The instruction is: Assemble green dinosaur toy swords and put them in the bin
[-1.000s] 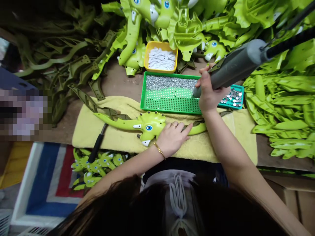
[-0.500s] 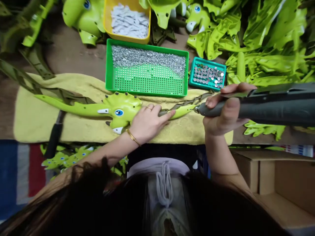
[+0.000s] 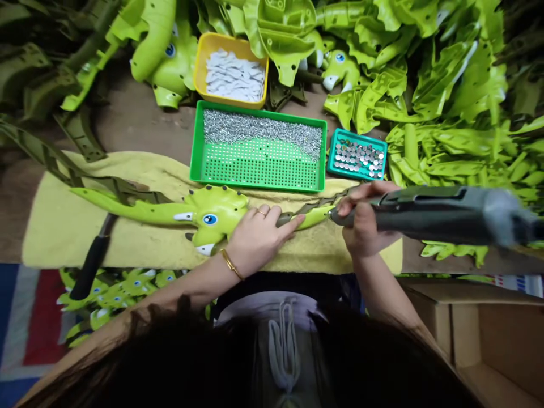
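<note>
A lime-green plastic triceratops toy [image 3: 221, 207] with a long limb to each side lies on a yellow cloth [image 3: 148, 252]. My left hand [image 3: 259, 232] is closed over the toy just right of its head, with the index finger stretched along the right limb. In my right hand [image 3: 368, 221] is a dark grey electric screwdriver [image 3: 429, 212], held nearly level. Its tip meets the toy near the right limb's end; the screw there is too small to make out. Dark olive strips [image 3: 127, 190] lie behind the toy, partly hidden.
Behind the cloth stand a green basket [image 3: 193, 147] of screws, a small teal tray [image 3: 357, 174] of silvery discs and a yellow bin [image 3: 199, 68] of white pieces. Green toy parts [image 3: 450, 113] pile up right. A black handle [image 3: 91, 266] juts over the front edge, near a cardboard box [image 3: 442, 317].
The camera view has tilted, so everything sits lower in the picture. My right hand has brought the screwdriver left, further onto the toy's right limb. My left hand keeps its place on the toy.
</note>
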`<state>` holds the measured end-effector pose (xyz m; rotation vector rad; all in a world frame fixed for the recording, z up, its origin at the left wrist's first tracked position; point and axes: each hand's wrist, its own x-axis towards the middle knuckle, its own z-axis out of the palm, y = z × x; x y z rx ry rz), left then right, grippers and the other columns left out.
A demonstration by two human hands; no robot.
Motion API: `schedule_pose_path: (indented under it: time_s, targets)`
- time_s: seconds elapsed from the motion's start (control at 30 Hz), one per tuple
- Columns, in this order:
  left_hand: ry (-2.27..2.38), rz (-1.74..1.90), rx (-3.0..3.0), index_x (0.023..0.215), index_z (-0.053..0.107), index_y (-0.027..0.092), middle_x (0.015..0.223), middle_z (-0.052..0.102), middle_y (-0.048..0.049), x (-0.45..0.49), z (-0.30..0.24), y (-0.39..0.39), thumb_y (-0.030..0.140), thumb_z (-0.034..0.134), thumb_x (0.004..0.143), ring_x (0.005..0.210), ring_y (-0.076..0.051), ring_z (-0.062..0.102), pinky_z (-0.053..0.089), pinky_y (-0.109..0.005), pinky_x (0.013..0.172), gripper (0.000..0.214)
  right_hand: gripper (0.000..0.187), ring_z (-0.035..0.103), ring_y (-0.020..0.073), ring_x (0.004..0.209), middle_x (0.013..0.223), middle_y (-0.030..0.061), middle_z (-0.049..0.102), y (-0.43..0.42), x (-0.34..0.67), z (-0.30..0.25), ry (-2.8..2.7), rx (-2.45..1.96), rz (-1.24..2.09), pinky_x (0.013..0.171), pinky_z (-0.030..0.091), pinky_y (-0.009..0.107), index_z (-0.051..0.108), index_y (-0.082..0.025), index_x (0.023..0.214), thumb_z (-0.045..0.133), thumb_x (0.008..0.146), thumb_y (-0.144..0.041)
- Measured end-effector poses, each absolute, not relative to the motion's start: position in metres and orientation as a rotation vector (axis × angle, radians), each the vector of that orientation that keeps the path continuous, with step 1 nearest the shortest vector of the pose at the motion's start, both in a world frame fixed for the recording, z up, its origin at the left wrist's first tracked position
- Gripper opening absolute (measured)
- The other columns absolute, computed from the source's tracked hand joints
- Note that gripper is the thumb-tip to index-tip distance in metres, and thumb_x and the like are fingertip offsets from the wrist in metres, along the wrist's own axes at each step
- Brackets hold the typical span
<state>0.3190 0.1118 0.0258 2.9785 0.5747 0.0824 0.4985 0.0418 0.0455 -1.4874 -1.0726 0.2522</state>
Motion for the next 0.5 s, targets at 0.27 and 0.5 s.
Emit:
schedule_pose_path:
  time_s: [0.27,0.5]
  targets:
    - [0.594,0.260,2.991,0.102,0.068,0.012,0.090,0.067,-0.0129,0.314,0.026,0.109,0.037,0.055,0.092,0.081,-0.025,0.061,0.051,-0.037,0.073,0.030,0.033,0.063,0.0157,0.067,0.094,0.0031,0.058,0.112,0.491,0.047,-0.955,-1.432,0.081,0.065,0.056,0.037,0.047,-0.031,0.112,0.052,0.088,-0.051]
    - [0.500,0.190,2.989,0.119,0.064,0.021,0.090,0.069,-0.0094,0.301,0.038,0.123,0.020,0.052,0.091,0.086,-0.025,0.062,0.049,-0.045,0.092,0.031,0.036,0.062,0.0159,0.065,0.092,0.0034,0.056,0.110,0.495,0.030,-0.978,-1.478,0.028,0.060,0.056,0.037,0.045,-0.029,0.111,0.049,0.087,-0.055]
